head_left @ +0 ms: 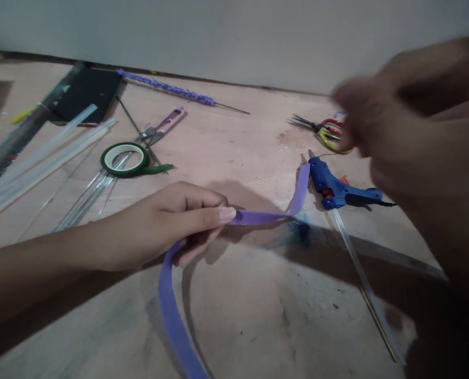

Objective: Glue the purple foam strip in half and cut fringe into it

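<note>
My left hand (182,221) pinches a purple strip (263,217), which looks like paper or ribbon, between thumb and fingers. One end bends up to the right, close to the nozzle of a blue glue gun (329,184); the other runs down past the bottom edge. On the upper right, my right hand (411,116) is raised and smeared by motion. Its fingertips overlap scissors (329,134) with red and yellow handles; I cannot make out whether it touches or holds anything. A clear glue stick (350,247) extends from the back of the glue gun.
Green tape (126,159) lies over thin clear rods at left, beside pink-handled thread snips (165,126). Behind are glue sticks (48,163), a black phone (88,95) and a wire wrapped in purple (167,87). A pale wall (234,42) borders the far side.
</note>
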Demonstrator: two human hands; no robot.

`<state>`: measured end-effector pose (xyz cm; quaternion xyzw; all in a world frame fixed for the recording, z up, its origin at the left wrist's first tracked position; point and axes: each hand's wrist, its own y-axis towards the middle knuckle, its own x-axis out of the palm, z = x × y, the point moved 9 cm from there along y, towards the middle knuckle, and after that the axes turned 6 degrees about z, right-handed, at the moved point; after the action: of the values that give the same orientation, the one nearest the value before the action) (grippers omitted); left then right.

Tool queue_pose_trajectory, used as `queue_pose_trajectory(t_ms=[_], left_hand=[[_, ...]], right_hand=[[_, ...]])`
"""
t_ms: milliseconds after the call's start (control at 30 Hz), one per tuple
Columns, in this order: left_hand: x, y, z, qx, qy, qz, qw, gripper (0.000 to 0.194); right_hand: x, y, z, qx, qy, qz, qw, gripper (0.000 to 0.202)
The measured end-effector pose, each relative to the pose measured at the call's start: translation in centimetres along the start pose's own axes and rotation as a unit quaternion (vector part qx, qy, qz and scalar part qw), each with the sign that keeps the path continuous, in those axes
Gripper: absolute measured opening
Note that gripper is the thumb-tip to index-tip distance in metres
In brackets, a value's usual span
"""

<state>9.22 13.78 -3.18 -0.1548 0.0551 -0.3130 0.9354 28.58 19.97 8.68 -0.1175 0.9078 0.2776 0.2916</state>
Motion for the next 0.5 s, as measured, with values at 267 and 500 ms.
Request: queue_pose_trajectory(t_ms=[267,500], left_hand=[[-0.3,0.1,0.0,0.022,0.04,0.01,0.999,0.039],[-0.4,-0.2,0.0,0.003,0.056,0.017,0.998,0.033]], right_hand=[[8.9,-4.1,-0.7,0.083,0.159,-0.301,0.937,0.025],[10.5,-5.2,0.0,0.176,0.304,-0.321,0.88,0.035]])
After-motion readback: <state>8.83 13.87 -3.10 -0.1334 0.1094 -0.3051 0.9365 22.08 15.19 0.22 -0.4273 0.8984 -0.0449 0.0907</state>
